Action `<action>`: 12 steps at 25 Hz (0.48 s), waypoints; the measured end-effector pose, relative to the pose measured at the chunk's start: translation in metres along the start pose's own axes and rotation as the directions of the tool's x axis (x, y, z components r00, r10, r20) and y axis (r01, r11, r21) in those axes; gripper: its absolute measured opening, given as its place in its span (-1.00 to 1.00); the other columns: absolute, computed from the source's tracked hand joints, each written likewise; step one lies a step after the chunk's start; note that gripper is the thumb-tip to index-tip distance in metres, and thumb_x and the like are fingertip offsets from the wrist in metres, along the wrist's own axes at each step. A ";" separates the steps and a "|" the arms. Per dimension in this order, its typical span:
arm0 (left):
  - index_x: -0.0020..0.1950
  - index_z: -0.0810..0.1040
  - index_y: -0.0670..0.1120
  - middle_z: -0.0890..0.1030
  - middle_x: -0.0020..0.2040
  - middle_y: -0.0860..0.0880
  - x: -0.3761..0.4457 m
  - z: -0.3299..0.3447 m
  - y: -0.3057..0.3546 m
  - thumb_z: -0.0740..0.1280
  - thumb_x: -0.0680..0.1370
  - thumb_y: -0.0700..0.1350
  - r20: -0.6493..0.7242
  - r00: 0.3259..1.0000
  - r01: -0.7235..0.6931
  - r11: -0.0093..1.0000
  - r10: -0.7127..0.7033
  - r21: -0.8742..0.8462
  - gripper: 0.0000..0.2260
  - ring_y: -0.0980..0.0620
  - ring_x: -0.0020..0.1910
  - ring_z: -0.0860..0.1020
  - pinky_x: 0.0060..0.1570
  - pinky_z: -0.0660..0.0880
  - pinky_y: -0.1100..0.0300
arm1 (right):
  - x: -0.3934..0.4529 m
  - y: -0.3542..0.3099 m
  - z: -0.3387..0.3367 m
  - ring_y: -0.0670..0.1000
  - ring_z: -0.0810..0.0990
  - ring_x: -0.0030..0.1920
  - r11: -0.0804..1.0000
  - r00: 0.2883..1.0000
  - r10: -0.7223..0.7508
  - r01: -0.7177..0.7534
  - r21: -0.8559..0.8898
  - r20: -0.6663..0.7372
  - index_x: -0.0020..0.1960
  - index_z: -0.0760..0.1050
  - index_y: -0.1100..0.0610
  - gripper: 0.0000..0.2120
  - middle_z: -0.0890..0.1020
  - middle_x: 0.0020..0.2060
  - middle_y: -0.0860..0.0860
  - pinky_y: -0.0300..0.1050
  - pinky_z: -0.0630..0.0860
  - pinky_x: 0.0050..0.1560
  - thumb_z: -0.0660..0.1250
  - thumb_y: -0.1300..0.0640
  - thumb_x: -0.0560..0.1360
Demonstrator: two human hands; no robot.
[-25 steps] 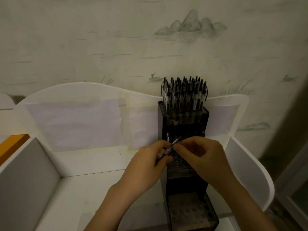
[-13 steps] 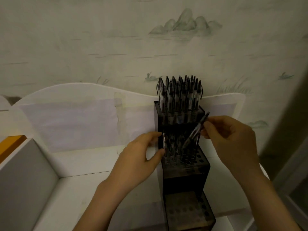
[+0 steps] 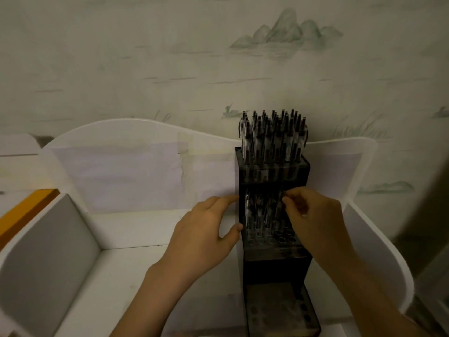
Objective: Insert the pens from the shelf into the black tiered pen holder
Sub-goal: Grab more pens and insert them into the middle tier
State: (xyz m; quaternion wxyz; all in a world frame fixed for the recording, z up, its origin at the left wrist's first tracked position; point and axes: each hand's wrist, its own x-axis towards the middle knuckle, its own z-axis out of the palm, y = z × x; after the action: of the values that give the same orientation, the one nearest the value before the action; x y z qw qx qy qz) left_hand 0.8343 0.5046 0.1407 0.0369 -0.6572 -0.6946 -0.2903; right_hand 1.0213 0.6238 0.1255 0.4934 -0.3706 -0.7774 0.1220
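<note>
The black tiered pen holder (image 3: 274,261) stands on the white shelf, right of centre. Its top tier is packed with several pens (image 3: 272,137). The middle tier holds several pens (image 3: 257,212) on its left side, with bare holes at the front right. The bottom tier (image 3: 279,312) shows only holes. My left hand (image 3: 206,237) rests against the holder's left wall, index finger and thumb touching it. My right hand (image 3: 313,220) pinches the top of a pen (image 3: 280,207) standing in the middle tier.
The white shelf (image 3: 136,229) has a curved back panel with taped paper (image 3: 121,176), a grey divider (image 3: 43,259) at the left and a curved side wall (image 3: 379,251) at the right. An orange edge (image 3: 21,212) shows at the far left. Patterned wallpaper rises behind.
My right hand has brought the tilted pen down from beside the top tier into the middle tier, where it now stands upright. My left hand stays on the holder's left wall.
</note>
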 end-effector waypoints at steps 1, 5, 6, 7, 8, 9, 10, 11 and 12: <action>0.45 0.21 0.28 0.38 0.38 0.26 -0.001 0.000 0.000 0.24 0.56 0.17 0.001 1.000 0.007 1.000 -0.007 0.003 -0.53 0.21 0.31 0.39 0.10 0.35 0.37 | -0.002 0.003 0.004 -0.19 0.54 -0.37 0.999 0.998 0.039 -0.039 -0.006 0.043 -0.06 0.64 0.20 -0.94 0.61 -0.36 -0.05 -0.54 0.44 -0.26 0.41 0.24 0.48; 0.45 0.20 0.29 0.40 0.36 0.27 -0.003 -0.003 0.002 0.24 0.56 0.17 -0.013 1.000 0.026 0.999 -0.025 0.021 -0.53 0.21 0.30 0.40 0.09 0.35 0.36 | 0.000 0.013 0.008 -0.11 0.60 -0.30 0.985 0.975 0.169 -0.170 -0.007 0.147 -0.02 0.66 0.17 -0.90 0.68 -0.28 0.03 -0.48 0.42 -0.24 0.41 0.18 0.49; 0.45 0.20 0.29 0.40 0.35 0.26 -0.003 -0.003 0.004 0.24 0.56 0.17 -0.014 0.999 0.032 0.999 -0.032 0.023 -0.53 0.21 0.29 0.40 0.08 0.36 0.36 | 0.001 0.012 0.005 -0.11 0.59 -0.29 0.983 0.972 0.183 -0.182 -0.015 0.146 -0.01 0.65 0.14 -0.89 0.69 -0.25 0.02 -0.46 0.43 -0.21 0.42 0.16 0.48; 0.45 0.20 0.28 0.40 0.35 0.26 -0.005 -0.003 0.006 0.24 0.56 0.17 -0.014 0.999 0.044 0.999 -0.044 0.027 -0.53 0.21 0.28 0.42 0.08 0.36 0.36 | 0.001 0.010 0.003 -0.10 0.60 -0.27 0.984 0.975 0.180 -0.178 -0.024 0.132 0.02 0.65 0.13 -0.86 0.69 -0.22 0.01 -0.40 0.48 -0.19 0.43 0.14 0.47; 0.46 0.19 0.28 0.41 0.35 0.25 -0.007 -0.003 0.008 0.24 0.57 0.16 -0.018 0.998 0.058 0.998 -0.057 0.036 -0.53 0.20 0.26 0.43 0.07 0.36 0.36 | 0.000 0.006 -0.001 -0.08 0.60 -0.26 0.989 0.985 0.144 -0.141 -0.033 0.098 0.06 0.63 0.12 -0.81 0.69 -0.20 0.00 -0.31 0.54 -0.18 0.45 0.13 0.46; 0.46 0.19 0.28 0.41 0.35 0.25 -0.010 -0.003 0.010 0.23 0.57 0.16 -0.027 0.997 0.075 0.996 -0.074 0.049 -0.53 0.19 0.22 0.46 0.06 0.36 0.37 | -0.001 0.001 -0.005 -0.07 0.61 -0.26 0.997 0.995 0.073 -0.072 -0.031 0.061 0.09 0.62 0.13 -0.76 0.67 -0.19 0.00 -0.24 0.59 -0.16 0.46 0.13 0.44; 0.46 0.19 0.27 0.40 0.35 0.25 -0.013 -0.003 0.012 0.23 0.57 0.16 -0.040 0.995 0.095 0.993 -0.093 0.064 -0.52 0.17 0.17 0.49 0.04 0.35 0.37 | -0.003 -0.006 -0.008 -0.08 0.60 -0.24 1.000 0.999 -0.018 0.018 -0.011 0.035 0.12 0.60 0.14 -0.72 0.66 -0.16 -0.01 -0.22 0.61 -0.13 0.47 0.14 0.43; 0.47 0.18 0.27 0.40 0.36 0.25 -0.017 -0.003 0.014 0.23 0.57 0.16 -0.055 0.992 0.117 0.990 -0.113 0.080 -0.52 0.16 0.10 0.51 0.02 0.33 0.38 | -0.005 -0.014 -0.011 -0.10 0.60 -0.20 0.994 0.994 -0.106 0.105 0.022 0.030 0.16 0.59 0.14 -0.68 0.65 -0.12 -0.03 -0.27 0.60 -0.09 0.47 0.13 0.42; 0.47 0.18 0.26 0.40 0.37 0.25 -0.021 -0.004 0.017 0.22 0.57 0.17 -0.073 0.988 0.141 0.985 -0.134 0.095 -0.52 0.16 0.09 0.52 0.02 0.32 0.39 | -0.007 -0.022 -0.013 -0.12 0.60 -0.13 0.984 0.983 -0.174 0.171 0.058 0.054 0.19 0.57 0.14 -0.64 0.63 -0.06 -0.04 -0.31 0.58 -0.03 0.46 0.12 0.42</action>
State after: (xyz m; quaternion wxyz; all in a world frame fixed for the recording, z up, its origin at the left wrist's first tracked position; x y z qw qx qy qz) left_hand 0.8512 0.4834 0.1409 0.0723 -0.5950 -0.7503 -0.2787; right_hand 1.0238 0.6009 0.1392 0.4886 -0.2848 -0.8173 0.1100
